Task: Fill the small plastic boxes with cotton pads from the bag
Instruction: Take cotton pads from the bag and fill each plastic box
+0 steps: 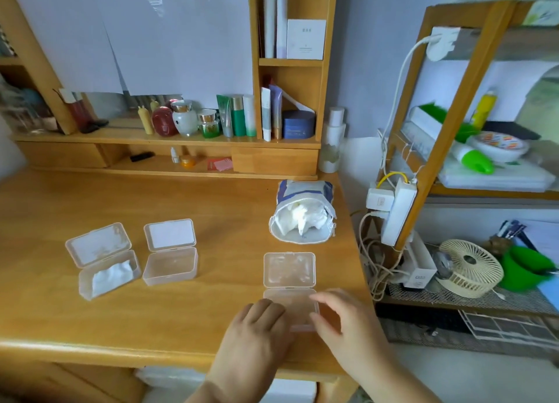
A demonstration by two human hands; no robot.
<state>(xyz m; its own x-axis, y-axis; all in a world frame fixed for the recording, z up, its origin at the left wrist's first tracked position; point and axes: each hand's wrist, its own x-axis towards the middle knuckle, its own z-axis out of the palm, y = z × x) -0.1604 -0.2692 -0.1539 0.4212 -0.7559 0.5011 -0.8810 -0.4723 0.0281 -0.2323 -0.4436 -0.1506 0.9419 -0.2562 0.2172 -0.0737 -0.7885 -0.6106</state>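
Note:
Three small clear plastic boxes lie open on the wooden desk (181, 196). The left box (104, 262) holds white cotton pads in its base. The middle box (170, 252) looks empty. The right box (290, 284) sits near the desk's front right, lid folded back. My left hand (257, 336) rests on its base from the left and my right hand (341, 321) holds its right side. An open bag of cotton pads (304, 213), white with blue print, lies behind that box with pads showing in its mouth.
A shelf unit with cosmetic bottles and jars (187, 119) lines the back of the desk. A white bottle (332, 142) stands at the back right corner. Right of the desk is a rack with a power strip (396, 215), cables, and a small fan (470, 268).

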